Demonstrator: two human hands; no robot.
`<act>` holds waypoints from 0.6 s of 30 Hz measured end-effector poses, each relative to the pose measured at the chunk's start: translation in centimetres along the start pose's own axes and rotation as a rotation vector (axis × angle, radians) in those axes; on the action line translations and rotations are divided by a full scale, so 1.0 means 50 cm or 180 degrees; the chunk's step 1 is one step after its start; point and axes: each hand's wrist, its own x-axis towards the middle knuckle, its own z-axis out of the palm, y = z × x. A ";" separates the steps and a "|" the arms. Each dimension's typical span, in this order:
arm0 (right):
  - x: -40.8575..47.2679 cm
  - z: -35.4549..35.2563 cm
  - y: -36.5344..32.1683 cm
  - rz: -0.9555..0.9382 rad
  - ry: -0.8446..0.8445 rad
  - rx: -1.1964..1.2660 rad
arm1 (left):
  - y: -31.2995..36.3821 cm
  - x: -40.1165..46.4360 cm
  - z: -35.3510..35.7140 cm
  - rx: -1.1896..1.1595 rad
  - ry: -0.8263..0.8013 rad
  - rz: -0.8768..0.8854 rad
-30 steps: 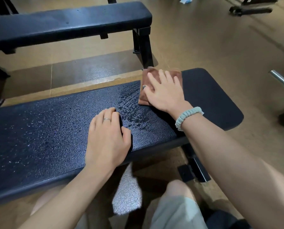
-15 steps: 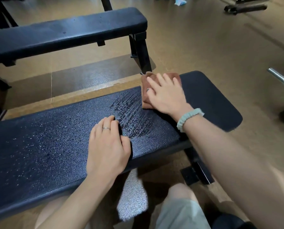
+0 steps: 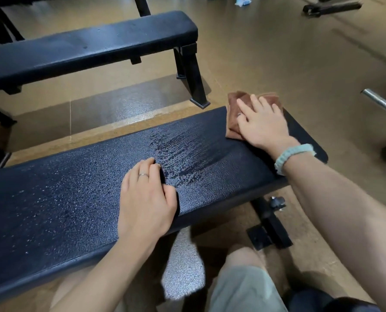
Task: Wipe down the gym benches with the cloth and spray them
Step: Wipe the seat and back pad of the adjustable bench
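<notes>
Near bench (image 3: 75,210): runs from lower left to right of centre of the frame. On it, my left hand (image 3: 145,199) lies flat at centre; my right hand (image 3: 260,123) lies flat on the cloth (image 3: 232,115), at the bench's far right edge. Second bench (image 3: 86,50): upper left, behind the first. My knee (image 3: 243,284): bottom centre, before the near bench.
</notes>
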 end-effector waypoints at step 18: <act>-0.222 0.015 -0.112 -0.0247 0.0264 0.0153 | 0.000 0.001 0.004 0.0038 0.0063 0.0012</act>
